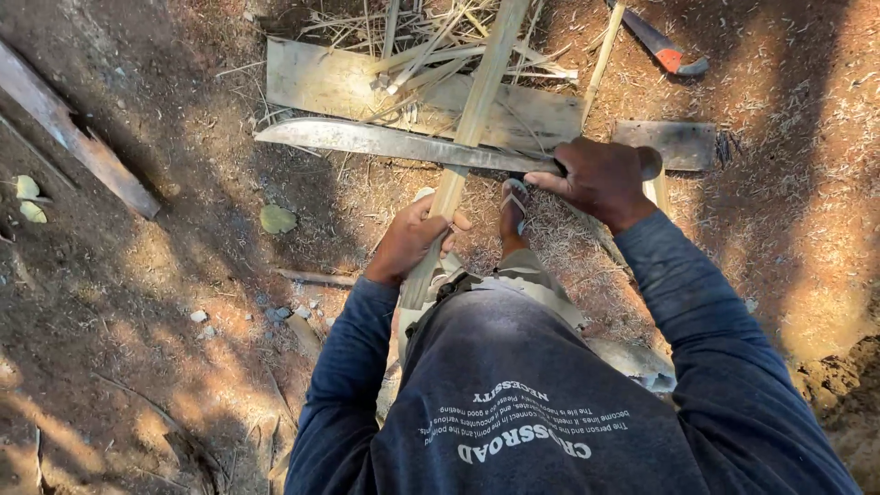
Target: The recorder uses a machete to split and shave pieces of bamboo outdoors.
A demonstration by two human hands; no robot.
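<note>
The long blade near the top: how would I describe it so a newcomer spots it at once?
Start at the pale wooden board lying flat on the dirt. Along its near edge lies the blade, crossing a bamboo strip that the left hand grips. It is the only long grey metal thing, its handle in the right hand.

Bare dirt ground [165, 302] — wooden board [339, 82], plank [73, 137], stones, bamboo scraps [422, 37]

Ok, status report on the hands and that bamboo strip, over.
Left hand grips bamboo strip. Right hand holds long blade across it. Wooden board underneath; sandalled foot close by blade.
</note>
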